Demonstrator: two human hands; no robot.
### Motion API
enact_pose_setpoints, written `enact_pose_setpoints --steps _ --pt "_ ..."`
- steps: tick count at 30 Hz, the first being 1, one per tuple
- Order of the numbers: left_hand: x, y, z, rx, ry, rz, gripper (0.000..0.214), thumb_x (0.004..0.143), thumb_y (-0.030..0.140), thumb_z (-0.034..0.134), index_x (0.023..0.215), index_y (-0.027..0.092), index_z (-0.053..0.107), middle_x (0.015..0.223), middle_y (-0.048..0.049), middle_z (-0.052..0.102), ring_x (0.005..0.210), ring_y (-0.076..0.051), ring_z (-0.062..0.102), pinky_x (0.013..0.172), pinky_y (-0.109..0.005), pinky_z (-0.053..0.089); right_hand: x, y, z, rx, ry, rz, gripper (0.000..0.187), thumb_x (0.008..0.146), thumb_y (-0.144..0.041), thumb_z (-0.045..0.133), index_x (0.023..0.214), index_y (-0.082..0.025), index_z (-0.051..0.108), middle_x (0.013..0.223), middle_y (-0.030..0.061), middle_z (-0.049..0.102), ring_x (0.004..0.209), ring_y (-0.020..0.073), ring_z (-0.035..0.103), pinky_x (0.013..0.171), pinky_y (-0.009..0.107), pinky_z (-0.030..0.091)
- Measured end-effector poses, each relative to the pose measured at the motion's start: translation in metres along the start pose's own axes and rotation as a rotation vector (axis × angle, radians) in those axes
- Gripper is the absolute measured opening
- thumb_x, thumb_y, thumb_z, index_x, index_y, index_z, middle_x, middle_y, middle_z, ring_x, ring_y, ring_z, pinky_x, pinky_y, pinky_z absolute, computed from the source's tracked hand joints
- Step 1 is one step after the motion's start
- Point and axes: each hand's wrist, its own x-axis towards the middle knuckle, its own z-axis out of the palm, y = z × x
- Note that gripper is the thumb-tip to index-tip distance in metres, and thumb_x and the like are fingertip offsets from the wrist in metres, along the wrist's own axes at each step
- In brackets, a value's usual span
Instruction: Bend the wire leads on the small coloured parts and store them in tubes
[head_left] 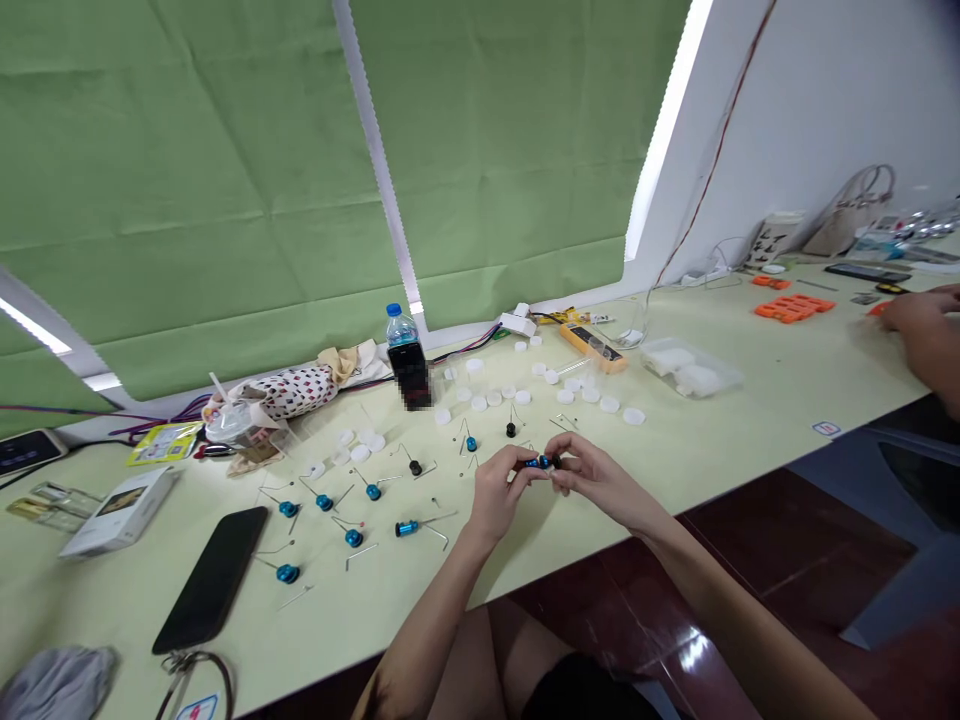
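Above the table's front edge, my left hand [504,482] and my right hand [589,474] meet, with fingertips closed on a small blue-and-black metal part [541,462]. My left fingers pinch its blue end and my right fingers its black end; much of it is hidden. Left of my hands lies a similar blue cylinder [406,528] beside an L-shaped hex key [439,537]. Several round blue pieces with thin wires, such as this blue piece [353,538], are spread over the table. Black pieces [511,430] of the same kind lie beyond my hands.
Several white round caps [523,397] lie behind my hands, near a yellow multimeter [592,347] and a clear plastic tray [690,368]. A bottle [401,328] stands at the back. At left rests a black phone [211,580]. Another person's hand [911,310] is near orange parts [795,308] at right.
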Motion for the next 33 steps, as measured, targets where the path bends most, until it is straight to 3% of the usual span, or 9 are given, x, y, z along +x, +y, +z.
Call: enact_pose_setpoints --steps 3,6,8,12,16,21,24,30,33 --pt "0.000 0.000 0.001 -0.003 -0.006 0.003 0.010 0.083 0.027 0.058 0.087 0.019 0.062 0.084 -0.0031 0.067 0.071 -0.014 0.063 0.067 -0.026 0.052 0.000 0.000 -0.002 0.003 0.067 0.001 0.044 0.079 -0.047 0.060 0.114 -0.024 0.047 0.106 0.0062 0.056 0.072 0.0131 0.058 0.064 0.029 0.047" --pt "0.000 0.001 0.002 0.001 -0.026 0.017 0.011 0.082 0.028 0.060 0.086 0.019 0.062 0.082 -0.0024 0.066 0.072 -0.013 0.063 0.067 -0.025 0.052 0.001 0.003 -0.002 -0.052 0.043 0.055 0.040 0.090 -0.053 0.036 0.092 -0.017 0.055 0.071 0.0023 0.057 0.051 0.0107 0.050 0.048 0.026 0.040" --pt "0.000 0.001 0.002 0.001 -0.024 0.006 0.011 0.082 0.028 0.060 0.086 0.018 0.062 0.081 -0.0022 0.066 0.070 -0.013 0.062 0.066 -0.024 0.052 0.000 0.004 0.000 -0.108 0.036 0.036 0.040 0.091 -0.051 0.036 0.082 -0.017 0.055 0.062 0.0001 0.053 0.051 0.0104 0.047 0.048 0.025 0.038" --pt "0.000 0.001 0.000 -0.033 -0.008 -0.048 0.012 0.082 0.028 0.059 0.086 0.017 0.062 0.078 -0.0017 0.065 0.061 -0.011 0.060 0.061 -0.023 0.051 -0.004 0.002 0.005 -0.137 0.141 -0.092 0.024 0.084 -0.044 0.055 0.092 -0.021 0.055 0.078 0.0013 0.057 0.071 0.0141 0.055 0.066 0.028 0.046" --pt "0.000 0.000 0.000 -0.052 -0.001 -0.041 0.012 0.083 0.028 0.058 0.087 0.018 0.061 0.080 -0.0026 0.066 0.064 -0.012 0.061 0.062 -0.024 0.051 -0.004 0.004 0.003 0.029 0.083 -0.077 0.043 0.079 -0.048 0.060 0.112 -0.024 0.048 0.104 0.0063 0.058 0.082 0.0164 0.061 0.073 0.031 0.049" --pt "0.000 0.002 0.002 0.012 -0.041 0.029 0.012 0.081 0.030 0.061 0.083 0.018 0.063 0.080 -0.0030 0.067 0.072 -0.014 0.063 0.069 -0.026 0.051 -0.005 0.004 0.004 -0.100 0.027 0.033 0.044 0.091 -0.054 0.031 0.087 -0.017 0.055 0.060 -0.0002 0.053 0.050 0.0111 0.049 0.048 0.025 0.041" --pt "0.000 0.005 0.002 -0.048 -0.054 -0.047 0.013 0.081 0.031 0.061 0.083 0.018 0.063 0.078 -0.0027 0.066 0.067 -0.013 0.062 0.064 -0.025 0.051 -0.008 0.003 0.008 -0.382 0.150 -0.119 0.029 0.093 -0.042 0.037 0.089 -0.020 0.056 0.069 0.0008 0.057 0.062 0.0130 0.053 0.057 0.025 0.044" --pt "0.004 0.007 0.000 -0.401 -0.049 -0.267 0.019 0.078 0.033 0.064 0.080 0.015 0.058 0.060 0.0008 0.059 0.049 -0.010 0.055 0.049 -0.022 0.045 -0.017 0.032 0.005 -0.872 0.399 -0.669 0.021 0.090 -0.016 0.041 0.096 -0.021 0.060 0.099 0.0103 0.060 0.093 0.0200 0.057 0.080 0.035 0.048" --pt "0.006 0.005 -0.003 -0.512 0.011 -0.310 0.020 0.077 0.032 0.065 0.079 0.014 0.056 0.058 0.0013 0.058 0.046 -0.008 0.053 0.043 -0.020 0.041 -0.011 0.044 -0.012 -0.876 0.563 -0.699 0.018 0.087 -0.014 0.047 0.094 -0.021 0.062 0.107 0.0110 0.058 0.096 0.0203 0.058 0.083 0.034 0.048"
